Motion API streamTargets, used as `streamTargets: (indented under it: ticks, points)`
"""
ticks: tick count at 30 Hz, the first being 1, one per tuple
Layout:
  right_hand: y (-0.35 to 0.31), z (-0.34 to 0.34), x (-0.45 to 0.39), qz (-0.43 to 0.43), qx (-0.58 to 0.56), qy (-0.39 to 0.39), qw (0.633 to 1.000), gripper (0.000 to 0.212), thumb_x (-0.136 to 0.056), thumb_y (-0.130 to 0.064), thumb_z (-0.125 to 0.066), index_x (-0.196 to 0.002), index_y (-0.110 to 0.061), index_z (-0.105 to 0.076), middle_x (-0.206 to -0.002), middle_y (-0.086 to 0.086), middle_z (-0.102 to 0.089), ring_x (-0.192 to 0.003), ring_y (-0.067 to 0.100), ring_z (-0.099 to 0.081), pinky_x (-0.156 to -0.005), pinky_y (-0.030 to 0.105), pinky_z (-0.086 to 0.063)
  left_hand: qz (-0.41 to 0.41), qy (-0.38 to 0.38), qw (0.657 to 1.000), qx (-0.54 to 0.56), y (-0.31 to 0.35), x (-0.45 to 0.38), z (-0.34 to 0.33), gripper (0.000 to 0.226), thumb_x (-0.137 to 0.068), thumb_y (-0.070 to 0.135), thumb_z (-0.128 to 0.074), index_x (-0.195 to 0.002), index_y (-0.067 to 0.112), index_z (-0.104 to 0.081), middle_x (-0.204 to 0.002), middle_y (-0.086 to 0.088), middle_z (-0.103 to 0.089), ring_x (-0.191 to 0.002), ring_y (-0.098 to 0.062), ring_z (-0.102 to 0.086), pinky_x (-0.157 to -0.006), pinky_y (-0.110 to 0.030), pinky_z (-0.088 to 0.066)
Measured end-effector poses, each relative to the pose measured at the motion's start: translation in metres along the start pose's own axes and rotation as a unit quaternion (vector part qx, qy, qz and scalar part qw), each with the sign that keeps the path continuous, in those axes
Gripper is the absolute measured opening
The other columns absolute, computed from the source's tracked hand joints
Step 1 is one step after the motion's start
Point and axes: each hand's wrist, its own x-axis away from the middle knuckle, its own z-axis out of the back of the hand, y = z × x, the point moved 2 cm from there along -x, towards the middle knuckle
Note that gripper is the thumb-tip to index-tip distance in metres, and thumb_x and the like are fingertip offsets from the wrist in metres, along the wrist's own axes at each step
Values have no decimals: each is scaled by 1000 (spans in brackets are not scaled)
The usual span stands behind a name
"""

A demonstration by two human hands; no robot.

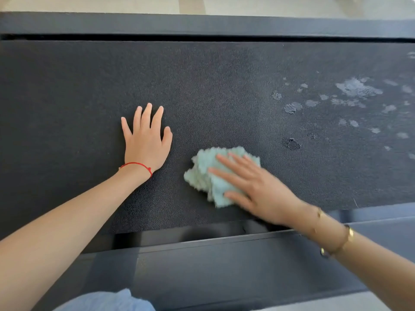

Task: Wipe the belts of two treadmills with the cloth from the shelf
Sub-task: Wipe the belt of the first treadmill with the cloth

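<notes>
A dark, textured treadmill belt (67, 90) fills the middle of the head view. My left hand (147, 142) lies flat on it with fingers spread, a red string around the wrist. My right hand (253, 187) presses a crumpled pale green cloth (204, 171) onto the belt with straight fingers, just right of the left hand. The right hand looks blurred. Pale wet or dusty patches (357, 88) mark the belt at the right, apart from the cloth.
A dark side rail (202, 24) runs along the far edge of the belt, with pale floor (112, 3) beyond it. A near side rail (224, 265) lies between me and the belt. Blue fabric (105, 301) shows at the bottom edge.
</notes>
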Motion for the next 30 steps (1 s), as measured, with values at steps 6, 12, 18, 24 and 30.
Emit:
streamTargets:
  ticks: [6, 12, 18, 24, 30]
  points:
    - [82, 11, -78, -256, -4, 92, 962, 59, -99, -51, -29, -152, -25, -31, -161, 8, -21, -149, 36, -15, -121, 47, -6, 2, -8, 1000, -2, 0, 0, 0, 57, -103, 38, -30, -156, 20, -23, -164, -7, -17, -152, -26, -9, -120, -59, -3]
    - [-19, -12, -31, -41, 4, 49, 998, 51, -103, -46, -30, -152, -32, -29, -162, 0, -20, -150, 27, -14, -123, 43, -7, -3, 6, 1000, 0, -1, 0, -1, 56, -102, 36, -33, -155, 19, -26, -163, -9, -20, -152, -28, -11, -120, -59, -4]
    - [50, 4, -68, -150, 0, 90, 985, 56, -100, -50, -29, -151, -26, -35, -160, 5, -26, -148, 30, -21, -120, 36, -4, -6, 3, 1000, -4, 0, 1, 0, 57, -102, 36, -32, -156, 18, -24, -164, -9, -19, -152, -28, -10, -120, -59, -4]
    - [61, 5, -106, -252, 3, 100, 963, 51, -104, -44, -31, -152, -29, -28, -162, 4, -19, -150, 32, -11, -122, 44, -1, -10, -1, 1000, -7, -1, 1, 0, 58, -102, 37, -32, -156, 17, -25, -163, -10, -20, -152, -29, -11, -120, -59, -6]
    - [-23, -2, -12, -129, 4, 20, 991, 52, -104, -48, -23, -155, -37, -14, -164, -7, -6, -152, 19, 1, -123, 38, 0, -28, -15, 999, 5, 4, -1, 2, 56, -102, 29, -35, -155, 10, -25, -162, -11, -22, -152, -28, -12, -119, -62, -5]
